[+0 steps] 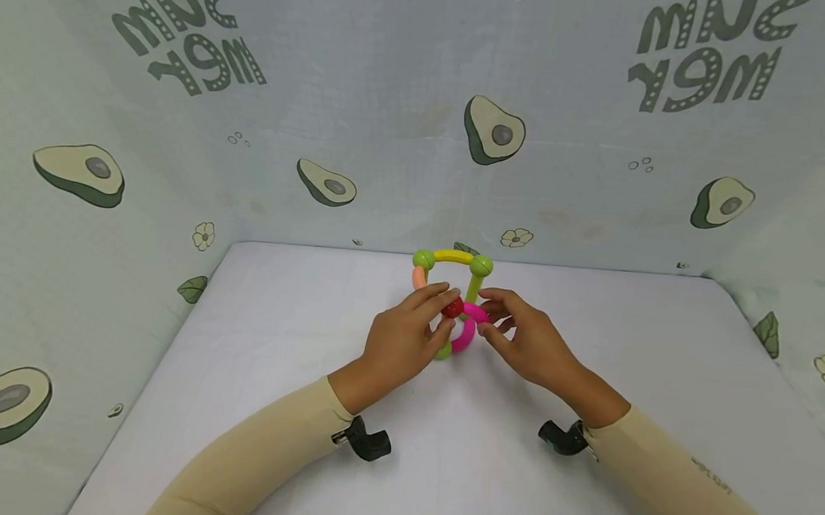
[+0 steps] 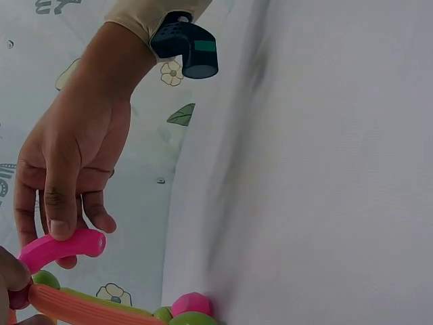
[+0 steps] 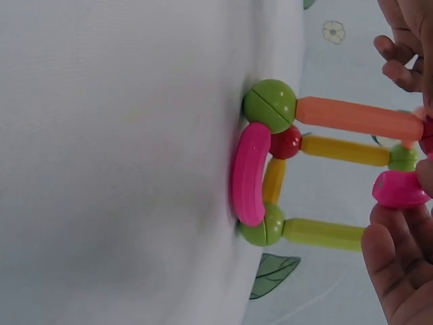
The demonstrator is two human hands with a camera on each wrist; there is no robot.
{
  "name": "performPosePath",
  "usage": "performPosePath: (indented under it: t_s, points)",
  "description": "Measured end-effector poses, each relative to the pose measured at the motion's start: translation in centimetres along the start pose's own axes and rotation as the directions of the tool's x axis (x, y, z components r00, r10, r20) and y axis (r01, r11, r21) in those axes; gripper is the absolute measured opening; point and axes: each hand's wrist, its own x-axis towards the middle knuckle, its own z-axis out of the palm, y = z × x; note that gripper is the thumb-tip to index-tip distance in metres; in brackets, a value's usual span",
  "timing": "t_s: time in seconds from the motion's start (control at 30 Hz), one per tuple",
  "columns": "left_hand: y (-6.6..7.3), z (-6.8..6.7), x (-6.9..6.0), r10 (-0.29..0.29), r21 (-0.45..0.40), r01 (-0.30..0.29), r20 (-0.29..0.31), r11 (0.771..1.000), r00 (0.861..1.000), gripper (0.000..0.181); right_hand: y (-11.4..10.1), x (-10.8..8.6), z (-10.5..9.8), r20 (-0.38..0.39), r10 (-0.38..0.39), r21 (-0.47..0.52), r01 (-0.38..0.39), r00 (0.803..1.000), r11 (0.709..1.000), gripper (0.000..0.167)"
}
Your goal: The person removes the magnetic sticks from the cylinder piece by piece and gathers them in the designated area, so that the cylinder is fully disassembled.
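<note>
A frame of coloured rods and balls stands upright on the table, both hands at its top near corner. My left hand [image 1: 403, 331] holds the red ball [image 1: 453, 307] there, atop an upright orange rod [image 3: 358, 118]. With thumb and fingers, my right hand [image 1: 534, 338] pinches a curved pink rod [image 2: 67, 246], one end at the red ball, the other end free. Low down, another curved pink rod [image 3: 250, 174] links two green balls. At the back, a yellow rod [image 1: 453, 256] joins two green balls [image 1: 481, 265]. My left fingers partly cover the frame in the head view.
The white table [image 1: 298, 298] spreads around the frame. Behind and beside it hangs a pale cloth [image 1: 405, 133] printed with avocados. Each sleeve carries a black wrist camera [image 1: 368, 442].
</note>
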Motion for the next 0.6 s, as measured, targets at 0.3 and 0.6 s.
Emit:
performPosePath:
  t_s: [0.3,0.6]
  points:
    - [0.4,0.1,0.3,-0.03,0.038,0.03,-0.012,0.999,0.999,0.048,0.1,-0.2,-1.4,0.11,0.035,0.153,-0.052,0.993,0.987,0.051]
    - [0.5,0.3,0.4,-0.029,0.039,0.031,-0.038,0.999,0.999,0.046,0.1,-0.6,-2.2,0.204,-0.017,0.246,-0.035,0.979,0.969,0.043]
